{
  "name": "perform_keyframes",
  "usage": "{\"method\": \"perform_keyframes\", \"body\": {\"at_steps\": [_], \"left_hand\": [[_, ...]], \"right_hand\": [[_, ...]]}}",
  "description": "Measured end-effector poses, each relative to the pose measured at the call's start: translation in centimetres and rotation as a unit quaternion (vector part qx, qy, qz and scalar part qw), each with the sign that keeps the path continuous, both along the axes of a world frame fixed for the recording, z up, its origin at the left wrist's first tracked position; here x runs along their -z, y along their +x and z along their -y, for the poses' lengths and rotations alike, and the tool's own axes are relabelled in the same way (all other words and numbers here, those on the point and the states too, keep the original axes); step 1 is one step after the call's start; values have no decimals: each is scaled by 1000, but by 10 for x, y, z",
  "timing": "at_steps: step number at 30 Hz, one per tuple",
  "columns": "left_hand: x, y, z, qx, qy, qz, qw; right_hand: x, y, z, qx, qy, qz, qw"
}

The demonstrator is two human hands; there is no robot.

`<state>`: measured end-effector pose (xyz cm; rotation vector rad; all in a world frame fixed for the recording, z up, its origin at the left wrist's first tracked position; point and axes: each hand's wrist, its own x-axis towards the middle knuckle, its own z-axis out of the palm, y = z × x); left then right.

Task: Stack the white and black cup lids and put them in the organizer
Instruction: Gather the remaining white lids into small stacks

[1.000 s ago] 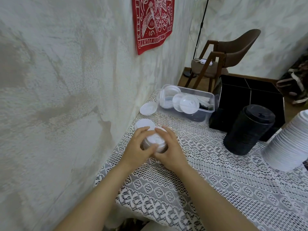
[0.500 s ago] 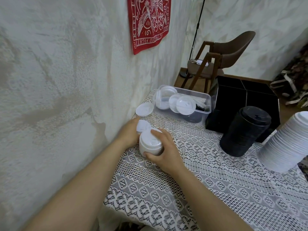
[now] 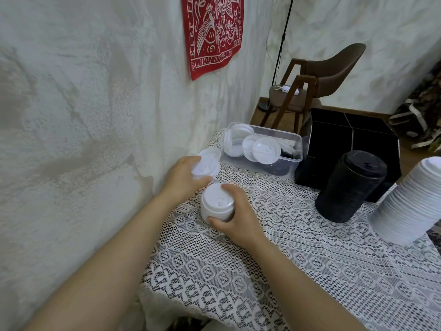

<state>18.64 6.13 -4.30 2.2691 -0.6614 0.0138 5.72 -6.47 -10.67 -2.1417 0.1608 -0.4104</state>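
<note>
Head view: right hand (image 3: pixel 239 219) grips white lid stack (image 3: pixel 216 205), left hand (image 3: pixel 182 179) holds loose lid (image 3: pixel 205 166).

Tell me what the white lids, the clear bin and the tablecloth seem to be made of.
The white lids look like thin moulded plastic, matte, with crisp pressed rims. The clear bin: see-through rigid plastic, glossy. The tablecloth: white lace fabric, its open holes showing; fibre unclear.

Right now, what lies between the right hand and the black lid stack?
Only bare lace tablecloth lies between the right hand and the black lid stack, as the head view shows.
</note>
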Motion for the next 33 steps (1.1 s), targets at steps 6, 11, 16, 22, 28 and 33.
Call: {"method": "perform_keyframes", "body": {"at_steps": [6,11,16,22,28,33], "left_hand": [[-11,-32,-5,36,-28,9,999],[-1,-53,-8,67,-23,17,997],[8,-61,-6,88,10,13,996],[12,-63,-6,95,33,7,995],[18,-64,-5,94,13,-7,995],[27,-61,-7,105,-31,-17,994]], "right_hand": [[-3,-1,0,13,57,-27,998],[-4,-2,-1,11,80,-18,997],[0,-1,0,6,84,-29,996],[-1,-1,2,6,81,-34,996],[-3,-3,0,5,59,-21,998],[0,0,-3,-5,2,21,1000]]}}
